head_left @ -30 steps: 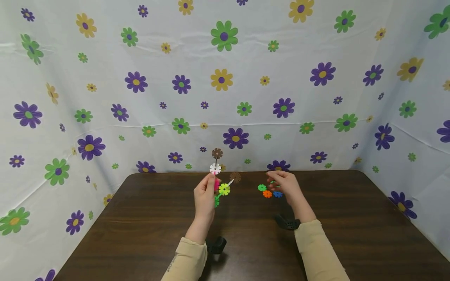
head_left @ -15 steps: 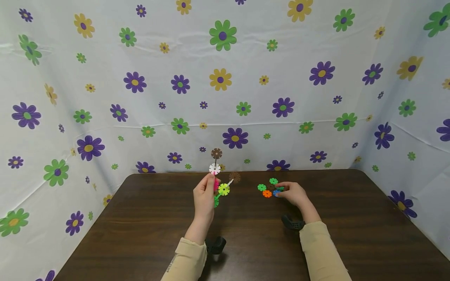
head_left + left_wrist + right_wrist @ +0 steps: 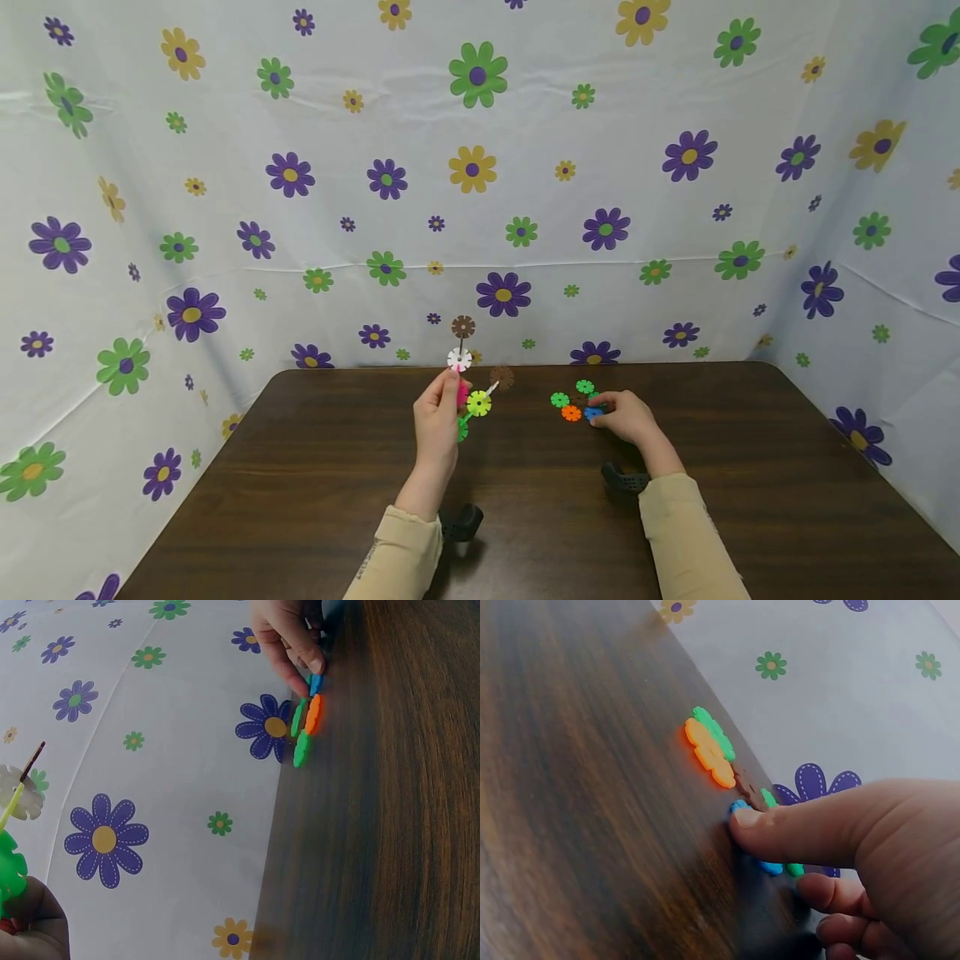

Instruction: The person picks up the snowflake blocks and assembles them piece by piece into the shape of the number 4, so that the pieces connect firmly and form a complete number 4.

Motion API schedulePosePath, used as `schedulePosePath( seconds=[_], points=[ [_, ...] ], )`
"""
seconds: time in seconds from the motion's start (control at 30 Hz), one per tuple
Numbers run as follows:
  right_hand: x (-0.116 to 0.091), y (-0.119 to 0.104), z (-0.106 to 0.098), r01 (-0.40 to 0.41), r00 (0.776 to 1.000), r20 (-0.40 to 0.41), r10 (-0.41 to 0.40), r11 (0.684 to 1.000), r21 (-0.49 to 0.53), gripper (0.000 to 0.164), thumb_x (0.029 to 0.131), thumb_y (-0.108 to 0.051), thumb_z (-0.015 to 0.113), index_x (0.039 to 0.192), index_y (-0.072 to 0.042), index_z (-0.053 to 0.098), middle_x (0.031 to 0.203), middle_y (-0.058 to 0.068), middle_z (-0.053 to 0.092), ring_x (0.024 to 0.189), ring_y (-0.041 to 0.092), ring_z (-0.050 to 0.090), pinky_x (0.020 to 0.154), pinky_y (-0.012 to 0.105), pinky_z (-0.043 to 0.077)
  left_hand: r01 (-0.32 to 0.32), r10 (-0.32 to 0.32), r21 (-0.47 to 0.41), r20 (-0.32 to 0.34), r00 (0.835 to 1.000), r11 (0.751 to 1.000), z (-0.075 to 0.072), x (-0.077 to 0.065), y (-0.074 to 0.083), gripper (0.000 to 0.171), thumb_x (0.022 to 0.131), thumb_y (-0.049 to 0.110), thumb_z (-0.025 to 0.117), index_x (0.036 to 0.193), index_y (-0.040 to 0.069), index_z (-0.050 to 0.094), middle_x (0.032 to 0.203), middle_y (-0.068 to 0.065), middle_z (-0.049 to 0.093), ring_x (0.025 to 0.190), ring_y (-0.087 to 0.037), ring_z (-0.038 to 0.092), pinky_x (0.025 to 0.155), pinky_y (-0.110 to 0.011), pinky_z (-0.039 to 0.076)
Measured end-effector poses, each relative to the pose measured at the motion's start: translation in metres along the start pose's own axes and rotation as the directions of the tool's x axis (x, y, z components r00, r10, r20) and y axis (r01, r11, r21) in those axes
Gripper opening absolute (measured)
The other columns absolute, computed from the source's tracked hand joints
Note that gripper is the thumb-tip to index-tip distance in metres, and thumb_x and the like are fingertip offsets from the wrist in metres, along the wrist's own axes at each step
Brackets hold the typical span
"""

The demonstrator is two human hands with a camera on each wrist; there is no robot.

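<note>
In the head view my left hand (image 3: 437, 417) holds up a chain of joined notched plastic discs between thumb and fingers. A brown disc (image 3: 462, 327) tops it, with a white disc (image 3: 459, 359) below. A yellow-green disc (image 3: 478, 403) and a second brown disc (image 3: 502, 377) branch right, and a green disc (image 3: 10, 874) shows by the fingers in the left wrist view. My right hand (image 3: 628, 417) is down at the loose discs, its thumb on the blue disc (image 3: 771, 867) and its fingers curled at the far side. The index fingertip is hidden in the right wrist view.
Beside the blue disc lie an orange disc (image 3: 572, 413), a green disc (image 3: 559, 400), another green disc (image 3: 585, 387) and a dark brown disc (image 3: 746, 784). The dark wooden table (image 3: 315, 500) meets a flower-printed white cloth (image 3: 337, 308) at its back edge.
My right hand has come down from above the loose discs to the blue disc and stayed there over the last half second. The left hand keeps its chain nearly still.
</note>
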State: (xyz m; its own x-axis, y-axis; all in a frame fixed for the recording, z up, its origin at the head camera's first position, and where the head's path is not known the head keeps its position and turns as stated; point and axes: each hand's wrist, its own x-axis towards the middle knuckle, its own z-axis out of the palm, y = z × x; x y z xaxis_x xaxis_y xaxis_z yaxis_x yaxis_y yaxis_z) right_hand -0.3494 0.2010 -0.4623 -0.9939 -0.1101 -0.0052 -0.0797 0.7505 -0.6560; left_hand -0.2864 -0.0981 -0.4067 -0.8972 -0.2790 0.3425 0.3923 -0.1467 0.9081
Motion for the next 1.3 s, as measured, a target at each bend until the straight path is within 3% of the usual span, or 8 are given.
schedulePosePath(
  seconds=[0.37,0.53,0.63,0.8,0.93,1.07,1.17,1.3],
  points=[
    [0.0,0.002,-0.002,0.027,0.999,-0.043,-0.023,0.993,0.112,0.021,0.083,-0.006,0.071,0.1,0.001,0.061,0.089,0.011,0.058,0.08,0.025,0.051,0.072,0.039,0.043,0.018,-0.018,0.01,0.006,1.0,1.0,0.0,0.0,-0.001,0.033,0.099,0.026,0.057,0.099,-0.006,0.066,0.084,-0.016,0.06,0.065,-0.01,0.047,0.056,-0.018,0.045],
    [0.001,-0.008,-0.006,0.033,0.997,-0.074,-0.019,0.981,0.193,0.021,0.089,-0.007,0.066,0.106,0.003,0.064,0.096,0.013,0.063,0.087,0.027,0.055,0.077,0.039,0.049,0.017,-0.017,0.009,0.006,1.0,1.0,0.001,0.0,-0.001,0.033,0.1,0.026,0.056,0.099,-0.006,0.066,0.08,-0.006,0.061,0.065,-0.01,0.048,0.056,-0.018,0.045],
    [0.0,-0.021,-0.011,0.046,0.994,-0.104,-0.015,0.954,0.295,0.025,0.091,-0.011,0.066,0.112,0.004,0.065,0.1,0.014,0.065,0.091,0.031,0.057,0.08,0.04,0.051,0.02,-0.02,0.009,0.005,1.0,1.0,0.001,0.001,-0.001,0.033,0.1,0.025,0.056,0.099,-0.007,0.066,0.079,-0.004,0.06,0.064,-0.01,0.048,0.056,-0.018,0.046],
    [-0.007,-0.048,-0.017,0.087,0.988,-0.157,-0.005,0.847,0.525,0.031,0.092,-0.017,0.067,0.116,0.003,0.064,0.093,0.008,0.065,0.079,0.025,0.059,0.071,0.033,0.053,0.016,-0.016,0.009,-0.006,1.0,1.0,0.001,0.001,0.0,0.033,0.1,0.023,0.056,0.098,-0.008,0.066,0.08,-0.01,0.061,0.063,-0.009,0.047,0.055,-0.018,0.045],
    [-0.011,-0.069,-0.015,0.137,0.987,-0.156,-0.037,0.702,0.698,0.034,0.094,-0.014,0.066,0.118,0.008,0.059,0.086,0.003,0.066,0.069,0.013,0.062,0.069,0.028,0.054,0.024,-0.024,0.012,-0.009,1.0,1.0,0.001,0.0,-0.001,0.032,0.1,0.024,0.057,0.097,-0.007,0.066,0.084,-0.02,0.061,0.063,-0.009,0.048,0.055,-0.018,0.045],
    [-0.016,-0.085,-0.011,0.164,0.986,-0.139,-0.086,0.558,0.813,0.029,0.095,-0.009,0.062,0.117,0.009,0.054,0.087,0.002,0.067,0.072,0.013,0.067,0.075,0.032,0.056,0.026,-0.026,0.013,0.002,1.0,1.0,0.002,0.0,-0.002,0.033,0.099,0.025,0.057,0.097,-0.006,0.067,0.083,-0.017,0.062,0.062,-0.009,0.048,0.055,-0.018,0.045],
    [-0.018,-0.093,-0.008,0.178,0.983,-0.136,-0.12,0.498,0.849,0.024,0.096,-0.008,0.06,0.115,0.007,0.054,0.089,0.003,0.067,0.076,0.015,0.069,0.077,0.033,0.055,0.023,-0.023,0.01,0.01,1.0,1.0,0.002,-0.001,-0.002,0.033,0.099,0.025,0.057,0.097,-0.006,0.067,0.079,-0.009,0.062,0.062,-0.009,0.047,0.054,-0.018,0.045],
    [-0.019,-0.102,-0.002,0.185,0.981,-0.137,-0.137,0.455,0.871,0.021,0.097,-0.005,0.058,0.114,0.005,0.055,0.09,0.004,0.068,0.079,0.016,0.069,0.076,0.03,0.055,0.028,-0.029,0.007,0.014,0.999,1.0,0.003,-0.001,-0.002,0.032,0.099,0.023,0.057,0.097,-0.007,0.066,0.077,-0.003,0.061,0.062,-0.009,0.048,0.055,-0.018,0.045]
  ],
)
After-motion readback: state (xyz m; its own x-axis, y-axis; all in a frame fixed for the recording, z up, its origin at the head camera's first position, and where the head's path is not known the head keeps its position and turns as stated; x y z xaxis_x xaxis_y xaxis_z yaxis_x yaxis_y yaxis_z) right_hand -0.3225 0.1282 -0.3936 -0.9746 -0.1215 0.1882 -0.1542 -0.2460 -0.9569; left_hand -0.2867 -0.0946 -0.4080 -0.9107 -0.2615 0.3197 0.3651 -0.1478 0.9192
